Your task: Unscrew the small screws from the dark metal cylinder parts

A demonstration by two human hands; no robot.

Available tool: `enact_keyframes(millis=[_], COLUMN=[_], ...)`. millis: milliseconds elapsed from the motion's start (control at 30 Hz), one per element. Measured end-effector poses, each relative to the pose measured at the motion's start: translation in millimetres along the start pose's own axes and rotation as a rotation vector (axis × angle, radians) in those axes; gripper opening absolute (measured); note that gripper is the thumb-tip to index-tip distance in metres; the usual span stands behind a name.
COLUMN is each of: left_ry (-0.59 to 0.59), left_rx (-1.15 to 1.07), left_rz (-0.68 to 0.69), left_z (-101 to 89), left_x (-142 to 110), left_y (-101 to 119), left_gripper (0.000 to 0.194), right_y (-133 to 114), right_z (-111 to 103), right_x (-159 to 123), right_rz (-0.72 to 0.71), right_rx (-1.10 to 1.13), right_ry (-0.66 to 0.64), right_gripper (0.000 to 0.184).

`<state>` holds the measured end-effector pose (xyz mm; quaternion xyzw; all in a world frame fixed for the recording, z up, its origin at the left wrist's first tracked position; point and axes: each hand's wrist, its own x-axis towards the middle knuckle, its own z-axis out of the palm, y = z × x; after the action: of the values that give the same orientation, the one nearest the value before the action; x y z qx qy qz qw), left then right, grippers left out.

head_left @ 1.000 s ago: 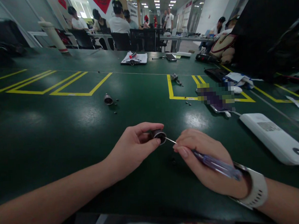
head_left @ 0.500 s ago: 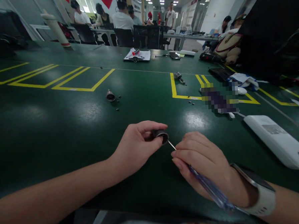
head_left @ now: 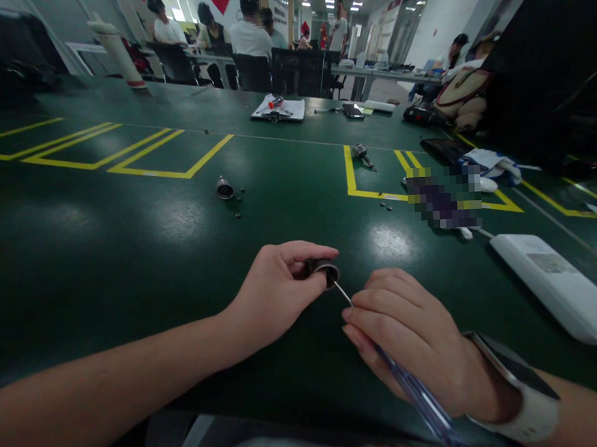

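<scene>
My left hand (head_left: 277, 294) pinches a small dark metal cup-shaped part (head_left: 327, 273) between thumb and fingers, its round opening turned to the right. In my right hand (head_left: 409, 331) is a screwdriver (head_left: 422, 404) with a clear bluish handle, its thin shaft angled up and left. The shaft's end reaches the opening of the cup-shaped part; the tip itself is hidden there. A similar metal cup (head_left: 224, 188) lies on the green table (head_left: 131, 279) beyond my left hand, with several tiny nut-like pieces (head_left: 238, 215) beside it.
A metal part with a shaft (head_left: 363, 157) lies inside yellow tape at the back right. A white power bank (head_left: 556, 283) with a cable stands right of my right hand. Farther back are a clipboard (head_left: 278, 110), a phone (head_left: 353, 110) and a pale bottle (head_left: 118, 56). People sit beyond.
The view has shifted slightly, so the table items appear a little to the right. Both hands keep their holds; the screwdriver handle sits slightly lower in view.
</scene>
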<state>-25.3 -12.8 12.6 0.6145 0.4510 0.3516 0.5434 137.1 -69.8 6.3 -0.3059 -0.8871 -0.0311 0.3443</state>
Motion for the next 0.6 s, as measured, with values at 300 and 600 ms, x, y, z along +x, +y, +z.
enact_keyframes(millis=[300, 600], left_ry=[-0.011, -0.017], left_rx=[0.002, -0.07], left_rz=[-0.021, -0.071], left_z=[-0.1, 1.0], left_x=[-0.4, -2.0], left_y=[2.0, 7.5], left_gripper=[0.024, 0.022], right_y=[-0.9, 0.4], right_z=[0.1, -0.4], right_x=[-0.9, -2.4], right_rz=[-0.006, -0.008], right_rx=[-0.039, -0.056], right_ry=[0.011, -0.005], right_gripper=[0.01, 0.009])
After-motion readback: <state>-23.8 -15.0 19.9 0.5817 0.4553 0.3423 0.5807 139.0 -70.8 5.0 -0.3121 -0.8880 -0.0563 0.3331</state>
